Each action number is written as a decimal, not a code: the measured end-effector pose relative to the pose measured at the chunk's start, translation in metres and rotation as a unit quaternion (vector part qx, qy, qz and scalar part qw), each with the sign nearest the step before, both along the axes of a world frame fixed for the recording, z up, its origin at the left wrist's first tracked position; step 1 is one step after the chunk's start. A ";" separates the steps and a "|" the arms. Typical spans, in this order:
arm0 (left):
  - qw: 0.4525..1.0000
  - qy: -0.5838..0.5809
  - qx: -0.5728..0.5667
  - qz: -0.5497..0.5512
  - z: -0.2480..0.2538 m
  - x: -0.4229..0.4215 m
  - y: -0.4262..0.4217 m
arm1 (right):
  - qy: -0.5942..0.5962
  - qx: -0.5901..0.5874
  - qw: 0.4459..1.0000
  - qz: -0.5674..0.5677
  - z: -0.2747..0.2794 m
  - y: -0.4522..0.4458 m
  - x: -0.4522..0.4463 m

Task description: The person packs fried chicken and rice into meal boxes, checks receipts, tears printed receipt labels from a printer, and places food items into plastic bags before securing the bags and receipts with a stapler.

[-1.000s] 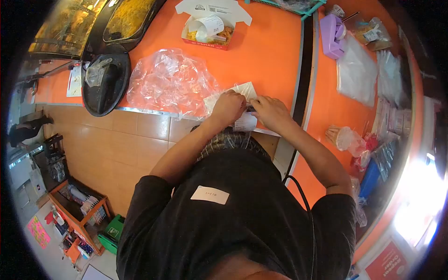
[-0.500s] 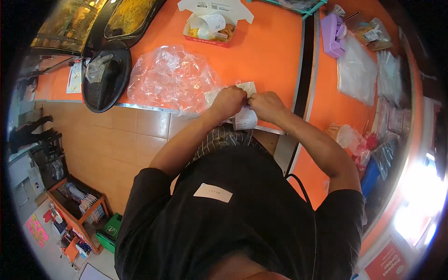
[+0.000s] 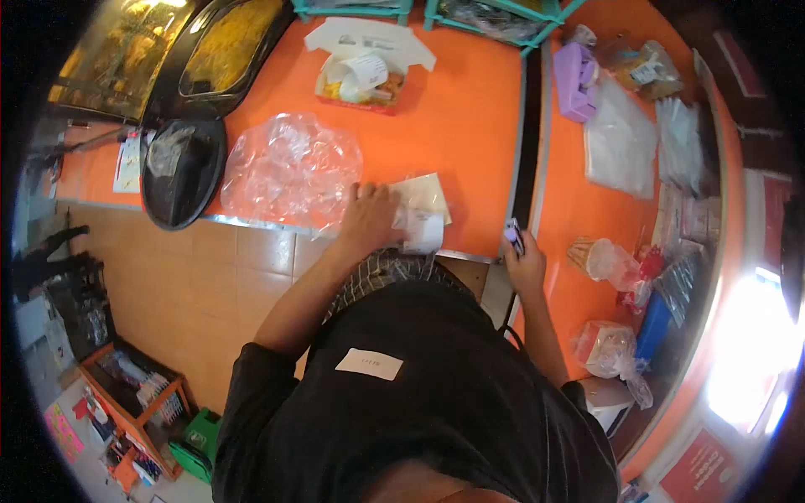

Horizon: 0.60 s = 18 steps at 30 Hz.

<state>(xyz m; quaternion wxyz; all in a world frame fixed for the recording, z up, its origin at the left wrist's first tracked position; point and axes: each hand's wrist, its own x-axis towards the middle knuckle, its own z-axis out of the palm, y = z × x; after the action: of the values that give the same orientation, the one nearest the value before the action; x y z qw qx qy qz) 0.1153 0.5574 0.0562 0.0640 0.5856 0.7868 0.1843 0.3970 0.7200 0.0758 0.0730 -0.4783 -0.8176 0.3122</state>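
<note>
My left hand (image 3: pixel 369 220) lies at the counter's front edge, fingers slightly spread over the near right corner of a crumpled clear plastic bag (image 3: pixel 289 168). Beside it, touching or nearly touching the thumb side, is a flat cream paper packet (image 3: pixel 426 194) with a printed white receipt (image 3: pixel 423 232) at its lower end. Over the gap right of the counter, my right hand (image 3: pixel 526 267) grips a small purple and dark stapler (image 3: pixel 514 237). Farther back stands an open food box (image 3: pixel 356 102) with yellow rice, brown pieces and a rolled printed paper (image 3: pixel 366 73) inside.
A black oval stand (image 3: pixel 184 189) and a rice tray (image 3: pixel 231 59) are at the left. Teal baskets (image 3: pixel 495 29) line the back. On the right counter are a purple tape dispenser (image 3: pixel 574 88), clear bags (image 3: pixel 619 142) and stacked cups (image 3: pixel 599 258).
My hands have parted: the right moved right with the stapler, the left moved left onto the plastic bag. The packet and receipt now show between them.
</note>
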 end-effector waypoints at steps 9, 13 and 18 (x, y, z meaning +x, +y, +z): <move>0.940 -0.176 -0.025 -0.290 0.060 -0.016 0.087 | 0.056 0.161 0.984 0.048 -0.056 -0.061 0.107; 0.918 -0.159 0.027 -0.361 0.095 0.037 0.178 | 0.084 0.146 0.985 0.018 -0.041 -0.059 0.084; 0.900 -0.127 0.185 -0.375 0.017 0.113 0.283 | 0.178 0.067 0.982 -0.008 -0.048 -0.052 0.060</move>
<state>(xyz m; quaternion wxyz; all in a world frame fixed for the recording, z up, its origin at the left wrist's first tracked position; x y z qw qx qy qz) 0.2278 0.8405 0.0734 0.1187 0.8099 0.4462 0.3617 0.4573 0.6677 0.0278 0.2516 -0.4162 -0.8065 0.3363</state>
